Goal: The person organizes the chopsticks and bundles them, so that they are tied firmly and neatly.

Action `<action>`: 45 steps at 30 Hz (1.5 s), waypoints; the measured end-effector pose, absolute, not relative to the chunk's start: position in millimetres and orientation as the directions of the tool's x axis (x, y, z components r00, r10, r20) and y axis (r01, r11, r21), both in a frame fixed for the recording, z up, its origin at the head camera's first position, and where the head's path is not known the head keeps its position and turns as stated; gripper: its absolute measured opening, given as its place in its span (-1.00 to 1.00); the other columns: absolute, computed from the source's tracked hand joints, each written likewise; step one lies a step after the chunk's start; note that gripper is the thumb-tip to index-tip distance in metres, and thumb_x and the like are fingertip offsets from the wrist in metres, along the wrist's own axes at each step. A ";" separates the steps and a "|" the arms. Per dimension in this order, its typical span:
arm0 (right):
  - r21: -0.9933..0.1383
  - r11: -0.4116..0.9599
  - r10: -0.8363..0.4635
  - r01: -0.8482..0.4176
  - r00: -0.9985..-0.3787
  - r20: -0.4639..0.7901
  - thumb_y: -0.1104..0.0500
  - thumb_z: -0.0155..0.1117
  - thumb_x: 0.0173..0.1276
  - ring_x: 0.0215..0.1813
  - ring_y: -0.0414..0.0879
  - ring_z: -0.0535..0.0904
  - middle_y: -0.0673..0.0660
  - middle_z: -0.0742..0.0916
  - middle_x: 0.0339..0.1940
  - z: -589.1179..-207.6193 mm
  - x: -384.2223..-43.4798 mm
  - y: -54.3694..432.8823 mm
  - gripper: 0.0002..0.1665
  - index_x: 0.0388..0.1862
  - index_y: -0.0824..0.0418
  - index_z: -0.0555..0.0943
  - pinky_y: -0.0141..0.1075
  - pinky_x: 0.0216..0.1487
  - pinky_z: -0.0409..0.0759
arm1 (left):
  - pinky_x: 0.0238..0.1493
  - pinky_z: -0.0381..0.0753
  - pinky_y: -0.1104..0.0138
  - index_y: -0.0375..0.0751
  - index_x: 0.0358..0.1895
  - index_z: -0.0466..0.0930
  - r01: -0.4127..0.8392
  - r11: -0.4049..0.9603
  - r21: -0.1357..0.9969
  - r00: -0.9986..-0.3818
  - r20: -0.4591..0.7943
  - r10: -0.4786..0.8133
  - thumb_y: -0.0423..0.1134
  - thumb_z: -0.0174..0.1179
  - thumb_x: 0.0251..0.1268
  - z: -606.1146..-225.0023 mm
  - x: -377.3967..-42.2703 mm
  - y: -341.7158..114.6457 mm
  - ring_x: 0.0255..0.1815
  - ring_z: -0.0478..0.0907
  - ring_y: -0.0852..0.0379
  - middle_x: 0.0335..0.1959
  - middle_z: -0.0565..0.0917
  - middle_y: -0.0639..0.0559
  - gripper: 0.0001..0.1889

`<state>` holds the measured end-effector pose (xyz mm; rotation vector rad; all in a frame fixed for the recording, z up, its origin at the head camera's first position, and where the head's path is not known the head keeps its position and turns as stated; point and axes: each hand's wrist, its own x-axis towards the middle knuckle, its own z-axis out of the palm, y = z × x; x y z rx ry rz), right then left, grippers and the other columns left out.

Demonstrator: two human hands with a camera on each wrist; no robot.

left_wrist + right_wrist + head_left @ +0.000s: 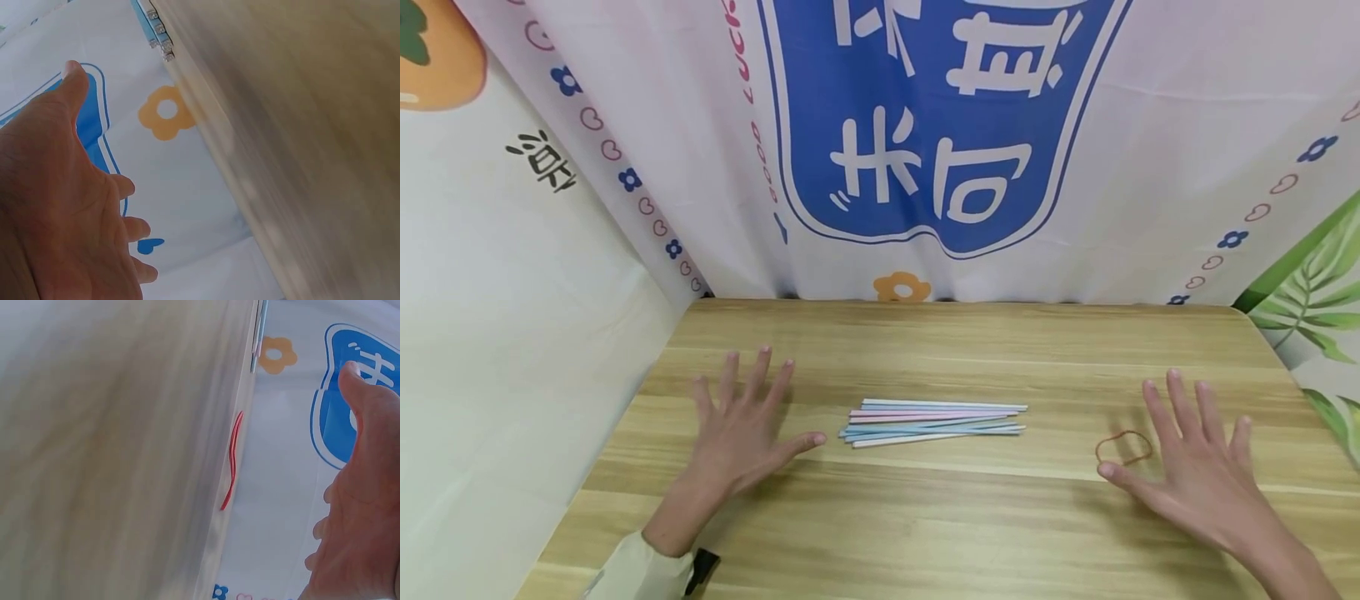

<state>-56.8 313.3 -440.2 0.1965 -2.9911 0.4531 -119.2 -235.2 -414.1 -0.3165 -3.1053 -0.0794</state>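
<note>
Several thin straws [936,421] in white, pink and pale blue lie side by side in a loose bundle on the wooden table; their ends [160,37] show at the top of the left wrist view. To their left is my left hand [741,437], fingers spread and palm down, the thumb tip near the straw ends. On the right, a red rubber band [1123,448] lies as an irregular loop, seen nearly edge-on in the right wrist view. My right hand [1202,471] is spread beside that band, with its thumb close to the near edge. Both hands hold nothing.
The wooden table [917,525] has rounded back corners. Behind it hangs a white cloth [1172,158] with a blue printed panel and flowers. A pale printed cloth [497,333] borders the left side, and leaf-patterned cloth [1318,300] the right.
</note>
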 end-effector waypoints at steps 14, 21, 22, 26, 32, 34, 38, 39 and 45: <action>-0.295 0.926 -0.201 -0.236 -0.969 0.142 -0.51 0.42 0.26 0.81 0.32 -0.49 0.19 -0.25 0.84 -432.7 -75.1 272.3 0.49 0.82 0.17 -0.11 0.51 0.50 -0.71 | 0.57 -0.37 -0.55 0.10 0.77 0.02 0.285 0.958 0.039 -0.958 0.037 0.283 0.71 0.06 0.20 -412.5 -129.4 -201.9 0.79 -0.37 -0.46 0.82 -0.12 -0.16 0.19; -0.298 0.919 -0.244 -0.258 -0.966 0.086 -0.56 0.37 0.27 0.81 0.39 -0.38 0.25 -0.19 0.84 -428.7 -82.6 253.3 0.49 0.83 0.15 -0.14 0.61 0.52 -0.50 | 0.58 -0.27 -0.55 0.12 0.77 0.03 0.325 0.945 0.034 -0.945 0.041 0.323 0.73 0.06 0.17 -413.4 -134.3 -190.6 0.79 -0.33 -0.46 0.82 -0.12 -0.14 0.21; -0.300 0.916 -0.253 -0.265 -0.964 0.078 -0.57 0.36 0.27 0.81 0.38 -0.37 0.25 -0.19 0.84 -428.8 -83.6 250.8 0.49 0.83 0.13 -0.14 0.61 0.53 -0.48 | 0.58 -0.26 -0.55 0.11 0.77 0.03 0.332 0.943 0.038 -0.943 0.044 0.330 0.73 0.06 0.16 -413.5 -134.9 -189.4 0.79 -0.31 -0.47 0.82 -0.12 -0.14 0.21; -0.321 0.898 -0.298 -0.301 -0.953 0.059 -0.61 0.33 0.26 0.83 0.31 -0.38 0.20 -0.19 0.85 -432.4 -88.0 241.5 0.49 0.84 0.08 -0.15 0.55 0.59 -0.46 | 0.58 -0.24 -0.55 0.11 0.78 0.01 0.358 0.933 0.051 -0.934 0.041 0.356 0.76 0.04 0.14 -414.9 -136.9 -184.5 0.79 -0.28 -0.47 0.83 -0.12 -0.14 0.24; -0.341 0.872 -0.360 -0.353 -0.932 0.045 -0.61 0.35 0.25 0.84 0.25 -0.37 0.13 -0.22 0.85 -439.9 -94.5 229.5 0.48 0.84 0.03 -0.14 0.55 0.61 -0.34 | 0.59 -0.26 -0.54 0.10 0.78 0.00 0.405 0.910 0.086 -0.914 0.014 0.406 0.77 -0.01 0.16 -418.9 -138.2 -173.4 0.80 -0.29 -0.43 0.82 -0.11 -0.13 0.24; -0.351 0.861 -0.378 -0.368 -0.925 0.041 -0.60 0.36 0.24 0.84 0.26 -0.34 0.14 -0.20 0.85 -441.3 -96.5 226.1 0.48 0.84 0.01 -0.14 0.55 0.62 -0.28 | 0.60 -0.26 -0.52 0.11 0.78 -0.01 0.418 0.904 0.093 -0.908 0.007 0.419 0.77 0.00 0.16 -420.1 -138.5 -169.2 0.80 -0.29 -0.41 0.82 -0.10 -0.13 0.23; -0.382 0.826 -0.433 -0.414 -0.901 0.038 -0.57 0.38 0.25 0.83 0.34 -0.26 0.19 -0.15 0.85 -442.7 -99.8 220.7 0.47 0.84 0.04 -0.12 0.57 0.59 -0.18 | 0.61 -0.23 -0.52 0.08 0.78 0.01 0.448 0.886 0.115 -0.893 0.014 0.450 0.71 0.11 0.17 -420.5 -137.5 -163.0 0.81 -0.26 -0.40 0.82 -0.07 -0.13 0.23; -0.388 0.818 -0.447 -0.425 -0.894 0.038 -0.57 0.39 0.25 0.82 0.36 -0.24 0.20 -0.14 0.85 -442.6 -100.5 219.7 0.47 0.84 0.05 -0.11 0.57 0.60 -0.17 | 0.61 -0.21 -0.52 0.06 0.78 0.02 0.456 0.882 0.117 -0.889 0.016 0.457 0.69 0.13 0.18 -420.6 -137.5 -161.9 0.81 -0.24 -0.39 0.82 -0.07 -0.13 0.22; -0.408 0.786 -0.502 -0.464 -0.865 0.015 -0.55 0.43 0.23 0.82 0.36 -0.22 0.20 -0.14 0.84 -441.2 -107.1 214.5 0.51 0.84 0.05 -0.17 0.49 0.65 -0.15 | 0.62 -0.11 -0.49 0.03 0.78 -0.02 0.490 0.863 0.122 -0.871 0.021 0.491 0.64 0.19 0.20 -420.7 -140.0 -156.6 0.81 -0.21 -0.34 0.81 -0.09 -0.12 0.23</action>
